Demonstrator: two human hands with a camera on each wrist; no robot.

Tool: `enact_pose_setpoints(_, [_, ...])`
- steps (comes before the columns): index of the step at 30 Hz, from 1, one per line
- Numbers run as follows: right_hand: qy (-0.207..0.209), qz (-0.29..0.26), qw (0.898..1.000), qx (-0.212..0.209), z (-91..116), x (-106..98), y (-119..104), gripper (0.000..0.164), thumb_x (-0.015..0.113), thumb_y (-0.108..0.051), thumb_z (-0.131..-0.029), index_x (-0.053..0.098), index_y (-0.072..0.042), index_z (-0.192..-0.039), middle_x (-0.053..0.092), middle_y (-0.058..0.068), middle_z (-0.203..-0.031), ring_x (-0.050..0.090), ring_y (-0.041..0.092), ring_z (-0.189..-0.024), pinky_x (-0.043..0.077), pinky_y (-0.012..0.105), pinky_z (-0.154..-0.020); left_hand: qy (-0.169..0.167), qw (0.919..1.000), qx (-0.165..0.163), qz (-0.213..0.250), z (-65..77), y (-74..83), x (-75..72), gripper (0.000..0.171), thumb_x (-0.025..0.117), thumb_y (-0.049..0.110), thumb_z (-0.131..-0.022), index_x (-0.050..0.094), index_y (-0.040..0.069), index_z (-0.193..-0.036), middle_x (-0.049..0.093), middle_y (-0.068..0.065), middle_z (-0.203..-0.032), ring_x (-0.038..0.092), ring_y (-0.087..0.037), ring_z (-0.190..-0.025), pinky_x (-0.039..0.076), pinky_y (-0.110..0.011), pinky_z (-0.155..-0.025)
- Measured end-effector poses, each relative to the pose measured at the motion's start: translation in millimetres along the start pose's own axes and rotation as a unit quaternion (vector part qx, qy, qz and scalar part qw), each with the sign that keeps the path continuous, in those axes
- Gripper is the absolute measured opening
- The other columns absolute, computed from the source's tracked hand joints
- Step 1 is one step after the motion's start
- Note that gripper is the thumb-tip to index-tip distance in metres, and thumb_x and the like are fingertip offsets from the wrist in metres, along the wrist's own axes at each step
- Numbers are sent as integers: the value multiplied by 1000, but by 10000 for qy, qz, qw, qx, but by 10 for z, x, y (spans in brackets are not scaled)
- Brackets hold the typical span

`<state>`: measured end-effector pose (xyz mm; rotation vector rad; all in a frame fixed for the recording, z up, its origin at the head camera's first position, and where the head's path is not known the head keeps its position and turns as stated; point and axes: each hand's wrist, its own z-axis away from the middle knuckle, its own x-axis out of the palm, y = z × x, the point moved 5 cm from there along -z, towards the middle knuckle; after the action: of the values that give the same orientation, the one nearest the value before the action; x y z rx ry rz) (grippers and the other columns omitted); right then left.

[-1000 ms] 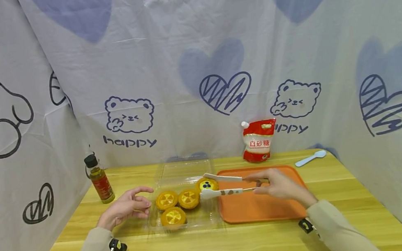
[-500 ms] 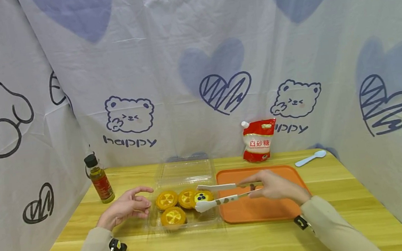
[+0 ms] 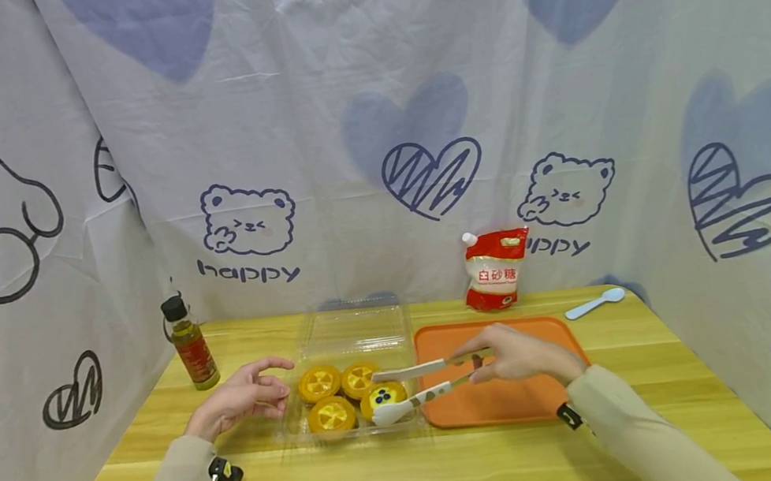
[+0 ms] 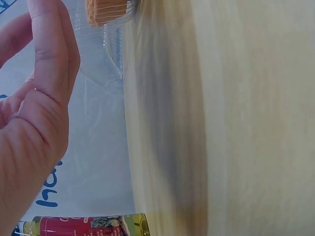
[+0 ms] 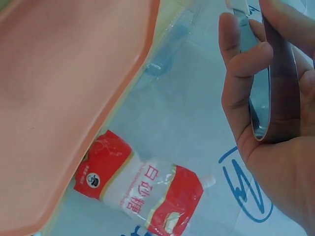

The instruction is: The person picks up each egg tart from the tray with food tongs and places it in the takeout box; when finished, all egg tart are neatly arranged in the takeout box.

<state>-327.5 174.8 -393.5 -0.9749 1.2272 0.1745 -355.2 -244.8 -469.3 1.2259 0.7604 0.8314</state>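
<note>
In the head view, my right hand (image 3: 513,353) grips a pair of tongs (image 3: 418,369) with white tips. Those tips stand on either side of a tart topped with dark berries (image 3: 383,396), at the front right of a clear plastic box (image 3: 407,427). Several yellow-topped tarts (image 3: 332,416) sit beside it in the box. My left hand (image 3: 246,397) is at the box's left side, fingers loosely bent and holding nothing; whether it touches the wall, I cannot tell. The right wrist view shows the fingers around the tongs' metal bend (image 5: 275,108).
An orange tray (image 3: 505,409) lies right of the box, under my right hand. The box's clear lid (image 3: 356,327) stands raised behind. A red-and-white sugar pouch (image 3: 496,270), a pale blue spoon (image 3: 596,304) and an oil bottle (image 3: 193,350) are around the back and sides.
My right hand has brought the tongs and the berry tart left and toward the front, from the box's back right to its front right. The left hand has stayed still.
</note>
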Motion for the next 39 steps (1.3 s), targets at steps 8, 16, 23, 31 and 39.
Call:
enact_pose_setpoints(8, [-183,-26,9998,124,-77,4,-29,39,75,-19,-86,68,-20,-125,71,-11,-115,63,14,-94,53,27,-81,15,10000,13,0,-16,-8,-1,60,58,3,-96,25,-4,-146,67,-20,-98,66,-19,-72,62,-34,-71])
enact_pose_setpoints(16, [-329,76,9993,187,-123,-56,-76,39,75,-17,-86,69,-19,-125,70,-11,-96,59,16,-78,53,27,-72,17,10000,-8,12,-25,-10,-4,60,58,2,-96,25,-4,-146,67,-20,-98,66,-18,-72,62,-34,-72])
enact_pose_setpoints(23, [-369,9,9992,139,-115,-78,-72,40,75,-19,-86,68,-18,-126,71,-8,-98,60,19,-81,53,27,-72,-30,10000,-8,30,-22,-15,-7,61,57,2,-96,24,-4,-146,67,-19,-98,66,-18,-72,62,-35,-72])
enact_pose_setpoints(31, [-434,17,9990,129,-96,-111,-53,41,74,-18,-87,67,-18,-127,71,-9,-107,59,12,-78,54,26,-71,-44,10000,9,71,-19,-26,-18,61,57,2,-96,23,-4,-146,67,-19,-97,66,-19,-73,62,-35,-72])
enact_pose_setpoints(39, [-451,-43,9989,98,-110,-114,-34,41,75,-17,-86,68,-18,-126,71,-10,-105,61,17,-79,55,25,-70,-37,10000,38,82,-17,-7,-9,61,57,2,-96,23,-4,-147,67,-18,-97,66,-18,-73,62,-33,-71])
